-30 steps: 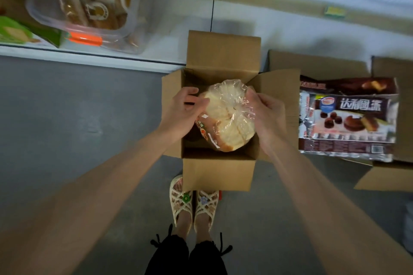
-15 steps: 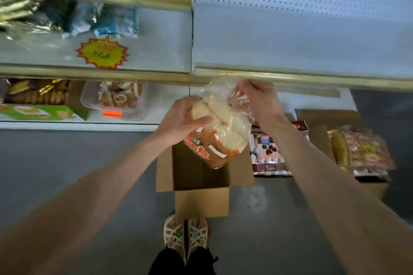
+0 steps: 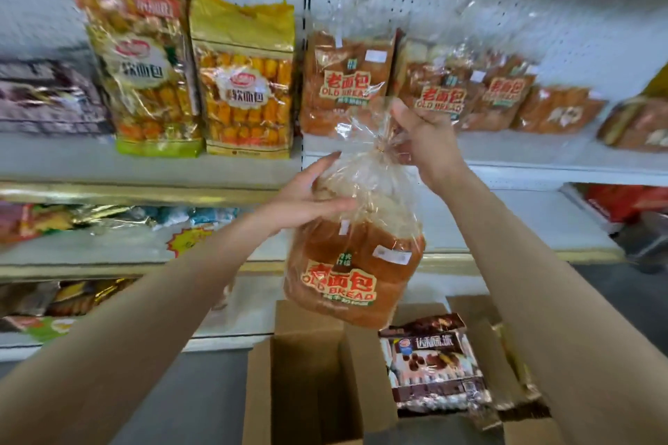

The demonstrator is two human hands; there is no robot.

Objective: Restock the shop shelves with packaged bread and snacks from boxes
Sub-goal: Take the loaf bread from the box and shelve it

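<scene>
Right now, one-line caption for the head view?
Left hand and right hand hold a bagged loaf above an open box, facing matching shelved loaves.

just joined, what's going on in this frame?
A person holds a bagged loaf of Old Bread in front of the shelf. The right hand pinches the bag's tied neck; the left hand holds its side. Matching loaves stand on the shelf behind. Below sits an open cardboard box, with a chocolate snack pack beside it.
</scene>
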